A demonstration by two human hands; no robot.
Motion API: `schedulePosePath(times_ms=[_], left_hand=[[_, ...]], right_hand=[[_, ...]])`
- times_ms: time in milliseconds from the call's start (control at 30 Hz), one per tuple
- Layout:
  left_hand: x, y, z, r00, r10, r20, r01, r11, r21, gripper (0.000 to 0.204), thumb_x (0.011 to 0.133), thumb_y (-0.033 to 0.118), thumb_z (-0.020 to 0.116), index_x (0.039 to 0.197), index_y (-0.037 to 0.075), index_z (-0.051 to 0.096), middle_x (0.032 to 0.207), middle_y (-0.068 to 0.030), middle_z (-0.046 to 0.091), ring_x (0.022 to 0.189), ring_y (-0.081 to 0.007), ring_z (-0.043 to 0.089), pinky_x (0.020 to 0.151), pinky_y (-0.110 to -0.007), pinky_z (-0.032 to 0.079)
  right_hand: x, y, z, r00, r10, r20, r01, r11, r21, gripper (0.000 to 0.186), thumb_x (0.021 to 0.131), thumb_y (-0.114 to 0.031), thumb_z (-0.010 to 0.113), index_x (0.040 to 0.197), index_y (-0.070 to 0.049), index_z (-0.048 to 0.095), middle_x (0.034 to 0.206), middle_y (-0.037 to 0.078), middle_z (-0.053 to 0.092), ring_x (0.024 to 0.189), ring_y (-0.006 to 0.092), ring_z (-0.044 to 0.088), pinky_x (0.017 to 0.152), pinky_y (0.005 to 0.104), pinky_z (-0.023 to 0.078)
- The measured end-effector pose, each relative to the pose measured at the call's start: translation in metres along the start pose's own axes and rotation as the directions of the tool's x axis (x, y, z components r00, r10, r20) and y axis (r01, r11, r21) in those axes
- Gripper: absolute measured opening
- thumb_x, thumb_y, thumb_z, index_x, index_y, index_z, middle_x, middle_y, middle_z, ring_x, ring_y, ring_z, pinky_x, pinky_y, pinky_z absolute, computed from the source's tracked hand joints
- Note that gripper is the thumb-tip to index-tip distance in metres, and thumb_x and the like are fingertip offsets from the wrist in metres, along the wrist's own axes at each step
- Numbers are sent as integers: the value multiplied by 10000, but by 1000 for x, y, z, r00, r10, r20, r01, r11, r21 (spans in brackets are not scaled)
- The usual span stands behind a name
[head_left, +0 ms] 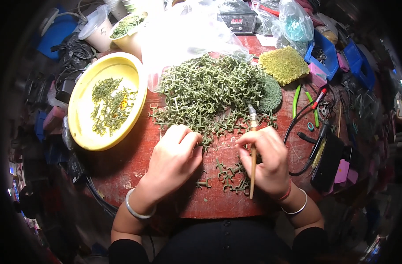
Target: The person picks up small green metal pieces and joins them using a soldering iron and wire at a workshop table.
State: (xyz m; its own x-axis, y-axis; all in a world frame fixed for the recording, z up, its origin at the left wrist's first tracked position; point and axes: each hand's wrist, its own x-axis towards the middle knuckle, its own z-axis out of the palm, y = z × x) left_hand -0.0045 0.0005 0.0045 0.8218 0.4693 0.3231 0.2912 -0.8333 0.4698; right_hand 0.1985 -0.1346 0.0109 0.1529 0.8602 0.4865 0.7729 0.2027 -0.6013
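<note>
A large heap of small green branched pieces (210, 83), wax-like in look, covers the middle of the table. My left hand (174, 152) rests at the heap's near left edge, fingers curled in; whatever they pinch is hidden. Held upright in my right hand (269, 160) is a thin brush (253, 169) with a wooden handle, its pale tip pointing away at the heap's right edge. My right thumb and forefinger come close together beside the handle. Between my hands and nearer to me lies a small cluster of loose green pieces (232, 176).
A yellow basin (77, 121) with more green pieces stands at left. Beyond the heap are a clear plastic bag (188, 35) and a box with a red display (237, 20). At right lie a yellow sponge (283, 65), green-handled pliers (296, 101), a black cable (293, 127) and blue bins (323, 55).
</note>
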Motion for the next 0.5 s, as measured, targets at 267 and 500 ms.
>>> schedulePosePath(times_ms=[267, 500], left_hand=[[-1, -4, -6, 999, -38, 6, 39, 993, -112, 146, 848, 57, 761, 949, 30, 658, 912, -129, 605, 888, -332, 629, 785, -425, 530], [-1, -3, -5, 998, -56, 5, 56, 984, -166, 136, 852, 50, 758, 942, 32, 659, 893, -129, 598, 869, -329, 629, 761, -425, 529]], right_hand=[[-2, 5, 17, 969, -101, 224, 94, 995, 43, 289, 841, -64, 712, 1125, -66, 658, 991, 86, 668, 990, 303, 612, 866, 419, 493], [-1, 8, 25, 952, -171, 252, 189, 981, -49, 279, 882, -101, 636, 1157, -56, 647, 1005, 81, 660, 1021, 300, 619, 875, 416, 504]])
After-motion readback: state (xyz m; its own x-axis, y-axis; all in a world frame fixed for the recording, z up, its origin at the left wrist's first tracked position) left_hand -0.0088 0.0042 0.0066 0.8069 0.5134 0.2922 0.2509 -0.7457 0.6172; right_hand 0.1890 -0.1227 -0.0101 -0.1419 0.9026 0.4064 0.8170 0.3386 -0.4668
